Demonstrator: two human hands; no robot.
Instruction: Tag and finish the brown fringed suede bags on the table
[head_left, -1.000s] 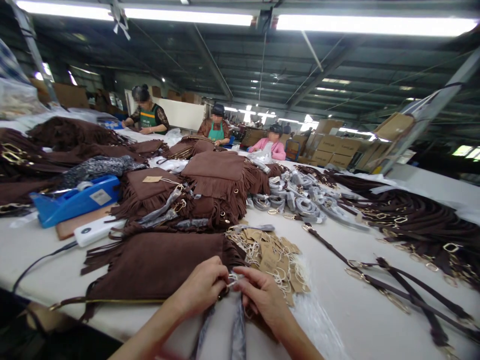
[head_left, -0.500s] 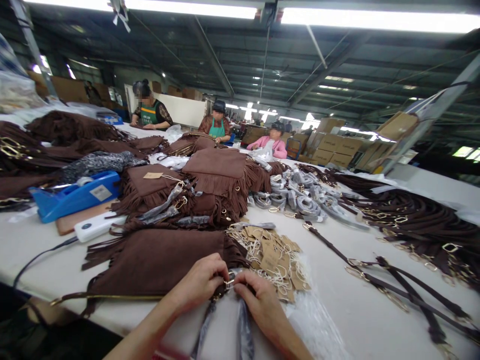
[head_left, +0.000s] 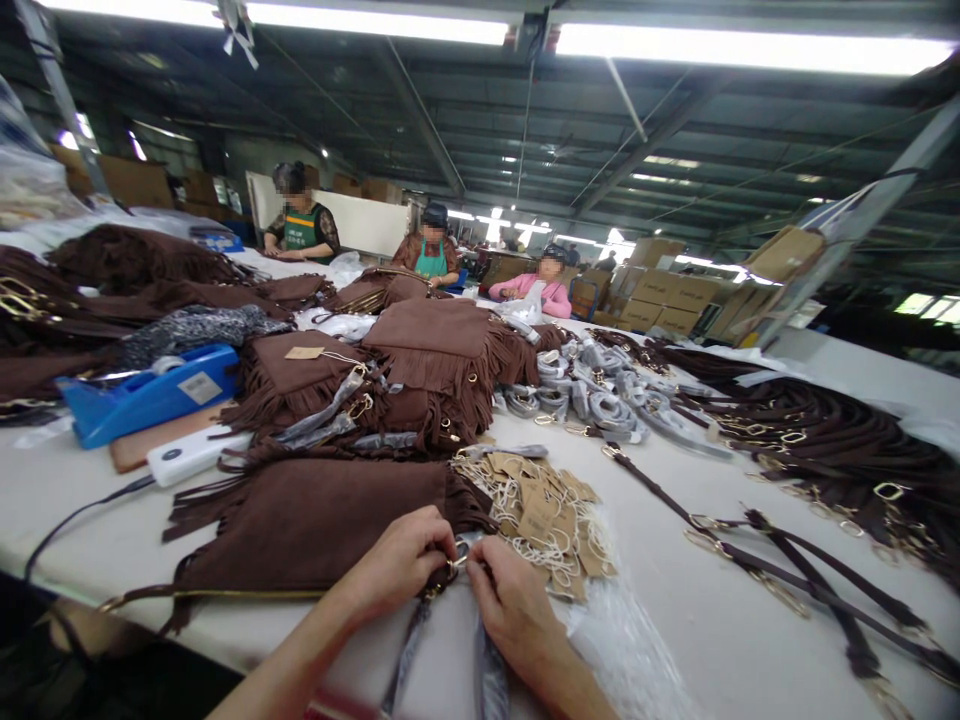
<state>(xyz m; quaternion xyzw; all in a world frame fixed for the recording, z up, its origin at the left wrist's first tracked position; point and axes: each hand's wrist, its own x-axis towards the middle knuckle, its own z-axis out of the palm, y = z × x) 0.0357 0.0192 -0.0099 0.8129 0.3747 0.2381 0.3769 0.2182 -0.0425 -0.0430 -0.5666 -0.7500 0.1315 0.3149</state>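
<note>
A dark brown fringed bag (head_left: 315, 525) lies flat on the table in front of me, its gold zipper edge towards me. At its right corner my left hand (head_left: 412, 555) is closed, thumb and fingers pinching a small gold clasp (head_left: 457, 566). My right hand (head_left: 517, 605) is closed too, fingertips pressed together at the clasp's other side. Two lengths of strap (head_left: 491, 668) wrapped in greyish plastic hang down below the hands. The fingers partly cover the clasp, so whether it is hooked cannot be seen.
Brown paper tags (head_left: 544, 510) with white strings lie beyond my right hand. More fringed bags (head_left: 427, 340) are piled behind, near a blue tape dispenser (head_left: 150, 395). Wrapped straps (head_left: 607, 400) and loose brown straps (head_left: 780, 570) lie to the right. Several people work across the table.
My right hand has turned slightly and its fingers have drawn closer together at the clasp. The left hand keeps its pinch; the bag stays in place.
</note>
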